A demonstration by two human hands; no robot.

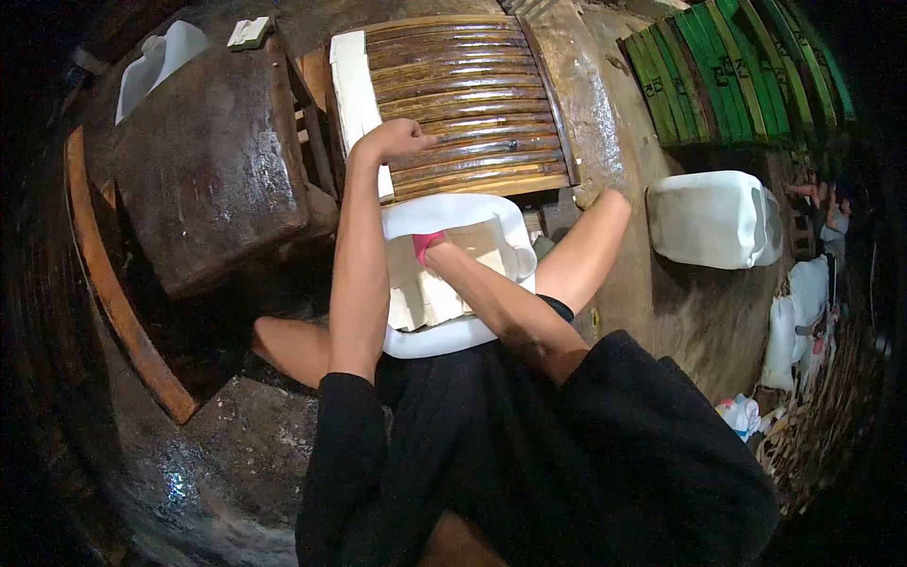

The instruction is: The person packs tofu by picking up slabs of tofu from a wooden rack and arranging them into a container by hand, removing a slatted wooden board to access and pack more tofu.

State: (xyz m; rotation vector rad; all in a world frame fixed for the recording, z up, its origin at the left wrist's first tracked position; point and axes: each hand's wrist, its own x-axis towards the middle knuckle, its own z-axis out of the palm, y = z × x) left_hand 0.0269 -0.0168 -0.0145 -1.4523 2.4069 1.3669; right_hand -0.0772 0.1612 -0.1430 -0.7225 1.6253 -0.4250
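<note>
My left hand (399, 141) hangs over the left part of a wet slatted bamboo rack (463, 99), its fingers curled in and the palm side hidden. Beside it, a row of pale, tofu-like blocks (353, 80) lines the rack's left edge. Between my legs stands a cut-open white plastic container (510, 222) holding several pale blocks (430, 300). My right hand reaches down into that container. A pink band or cuff (427, 245) shows at the wrist, and the fingers cannot be made out.
At the left is a dark block-like stand (213, 170) with a small pale block (248, 33) and a white jug (161, 61) on it. A curved wooden strip (123, 283) lies nearby. Right are a white jerrycan (709, 218) and green slatted racks (732, 76). People (831, 208) appear far right.
</note>
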